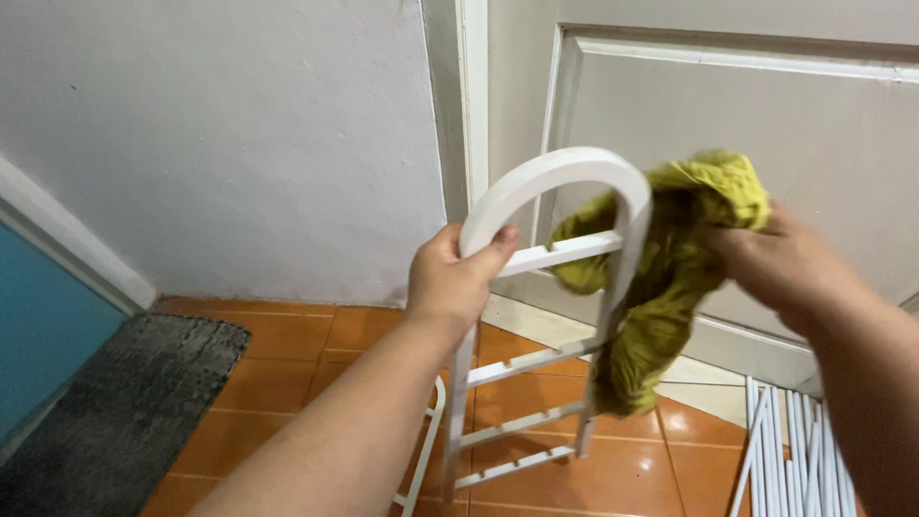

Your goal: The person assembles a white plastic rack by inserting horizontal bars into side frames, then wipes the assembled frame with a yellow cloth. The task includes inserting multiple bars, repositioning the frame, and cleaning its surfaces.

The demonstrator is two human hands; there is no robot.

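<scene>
left hand [458, 278] wrapped around the left side of a white rack frame [546, 316], just under its arched top, thumb hooked over the front where the first crossbar meets the upright. frame held up near the middle of the frame, tilted a bit, with four crossbars stepping down toward the lower middle. right hand [780, 263] over at the right, fingers bunched tight on a yellow-green cloth [670, 278], pressing it against the right upright near the arch. cloth crumpled, draped around that upright and hanging down to about the third crossbar, part of it poking through behind the top bar.

behind all that, a pale door [747, 124] filling the upper right, door trim running down the upper middle, plain white wall [220, 134] across the upper left. orange floor tiles [287, 373] along the bottom. dark grey mat [124, 412] in the lower left, next to a blue panel at the left edge. bundle of white rods [790, 460] lying on the floor in the lower right corner. another white curved piece peeking out low down, just left of the frame's foot, can't tell what it belongs to.
</scene>
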